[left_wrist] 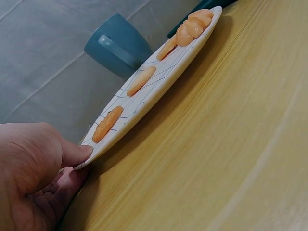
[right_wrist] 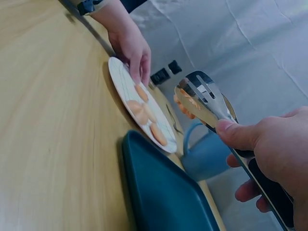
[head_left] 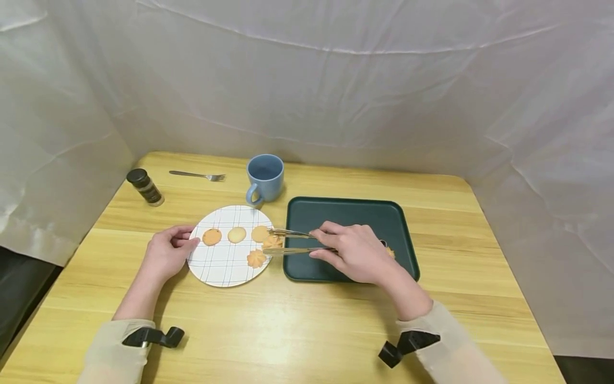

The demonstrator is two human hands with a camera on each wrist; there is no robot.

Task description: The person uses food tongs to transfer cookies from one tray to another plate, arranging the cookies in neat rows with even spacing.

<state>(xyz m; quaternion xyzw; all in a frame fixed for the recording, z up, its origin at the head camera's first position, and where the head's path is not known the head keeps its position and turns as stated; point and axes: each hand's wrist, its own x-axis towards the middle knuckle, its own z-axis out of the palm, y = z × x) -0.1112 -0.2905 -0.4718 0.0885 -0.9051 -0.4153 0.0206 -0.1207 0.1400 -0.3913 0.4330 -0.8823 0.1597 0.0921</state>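
My left hand (head_left: 165, 253) pinches the left rim of a white checked plate (head_left: 225, 272), thumb on top and fingers below, as the left wrist view shows. Round cookies (head_left: 236, 234) lie in a row across the plate, with a flower-shaped cookie (head_left: 256, 259) near its right side. In my right hand (head_left: 357, 250) is a pair of metal serving tongs (right_wrist: 211, 103), their heads over the plate's right edge. Between those heads sits another flower-shaped cookie (right_wrist: 184, 105), held above the plate.
A dark green tray (head_left: 345, 205) lies under my right hand; part of a cookie (head_left: 391, 252) shows on it past the wrist. Behind the plate stand a blue mug (head_left: 268, 181), a fork (head_left: 196, 175) and a black-capped spice jar (head_left: 145, 186). Pale curtains enclose the table.
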